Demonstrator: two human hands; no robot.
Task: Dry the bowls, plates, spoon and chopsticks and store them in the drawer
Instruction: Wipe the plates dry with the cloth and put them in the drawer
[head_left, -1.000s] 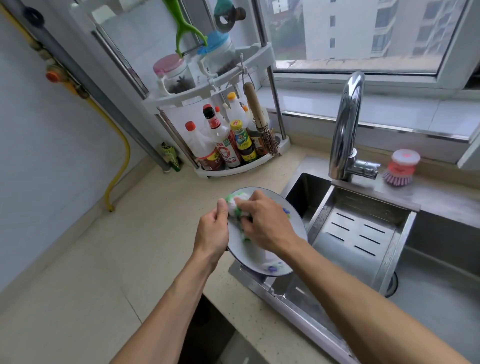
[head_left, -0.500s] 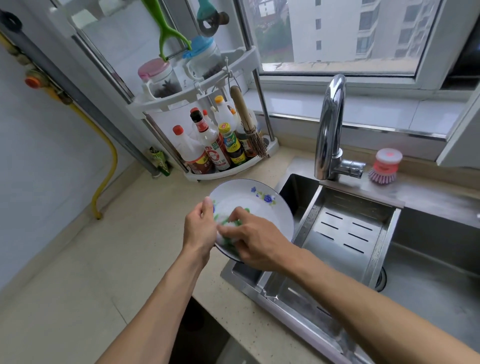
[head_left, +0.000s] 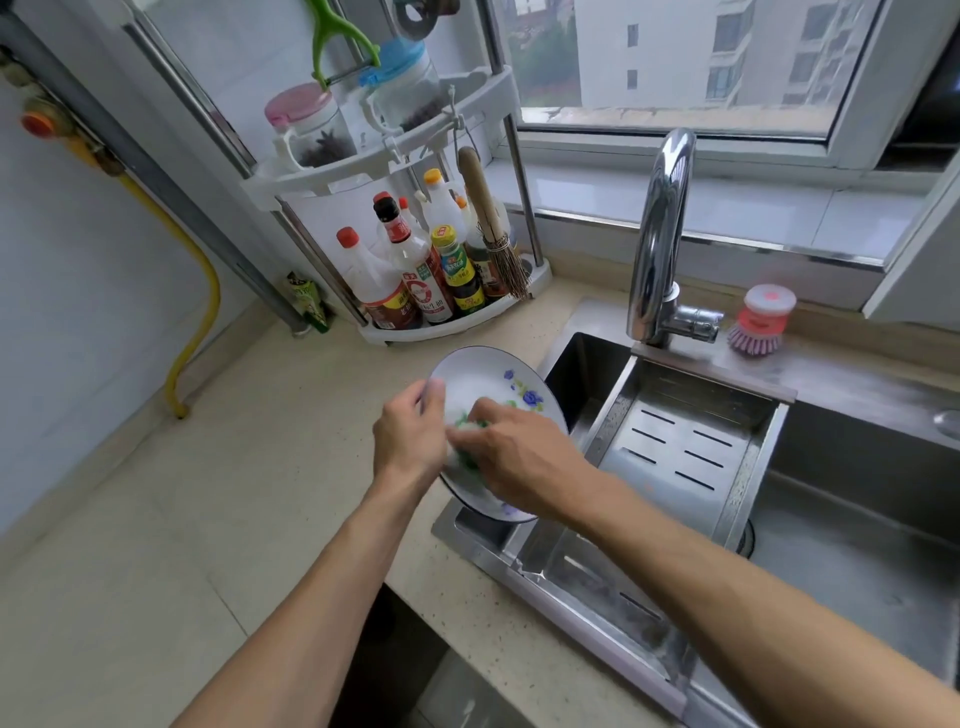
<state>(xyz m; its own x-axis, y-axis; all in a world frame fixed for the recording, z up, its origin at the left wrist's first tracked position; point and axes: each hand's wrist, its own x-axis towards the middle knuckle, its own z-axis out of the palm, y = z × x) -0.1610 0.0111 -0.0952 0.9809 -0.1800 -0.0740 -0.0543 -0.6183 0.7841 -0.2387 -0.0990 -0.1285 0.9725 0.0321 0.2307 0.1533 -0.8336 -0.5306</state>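
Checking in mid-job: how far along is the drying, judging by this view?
Done: nothing I can confirm; no dried dishes or open drawer are in view. In hand: the left hand grips the rim of the white floral plate, held tilted over the counter edge by the steel sink, while the right hand presses a green-and-white cloth on its face. Left: storing this plate; bowls, spoon and chopsticks aren't visible.

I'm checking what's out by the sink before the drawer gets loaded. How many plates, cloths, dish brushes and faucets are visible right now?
Plates: 1, the flowered plate, gripped at its rim by the left hand
Cloths: 1, the green and white cloth, under the right hand
Dish brushes: 1, the pink dish brush
Faucets: 1, the faucet
Total: 4
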